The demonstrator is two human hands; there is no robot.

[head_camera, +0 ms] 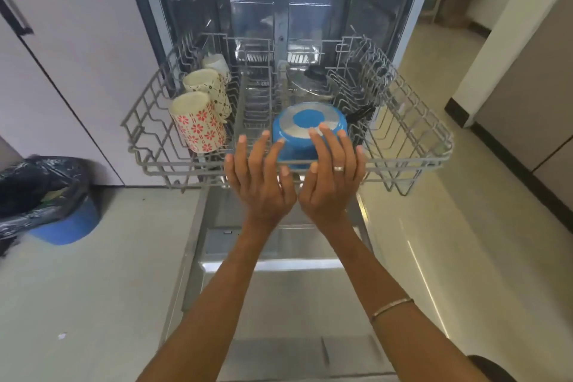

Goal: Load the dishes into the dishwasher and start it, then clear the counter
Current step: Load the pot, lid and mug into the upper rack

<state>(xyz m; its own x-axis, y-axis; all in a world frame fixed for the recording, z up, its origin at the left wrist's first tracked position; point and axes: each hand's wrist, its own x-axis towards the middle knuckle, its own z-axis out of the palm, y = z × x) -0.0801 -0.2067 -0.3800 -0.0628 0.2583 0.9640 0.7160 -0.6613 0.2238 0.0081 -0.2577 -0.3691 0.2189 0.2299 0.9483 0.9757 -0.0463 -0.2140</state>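
The grey wire dish rack (pixel 412 146) is pulled out of the open stainless-steel dishwasher (pixel 310 3), above the lowered door (pixel 279 257). In the middle of the rack's front sits an upside-down blue pan with a silver-ringed base (pixel 307 125), its black handle (pixel 361 113) pointing right. Both hands reach to it with fingers straight and spread, gripping nothing: the left hand (pixel 259 174) is at the pan's left side, fingertips at its edge, and the right hand (pixel 331 177), wearing a ring, lies over the pan's front and right side with fingertips on the base. Behind the pan lies a glass lid with a black knob (pixel 313 82). On the rack's left, three cream patterned mugs (pixel 198 121) lie tilted in a row. A blue bin lined with a black bag (pixel 55 195) stands on the floor to the left.
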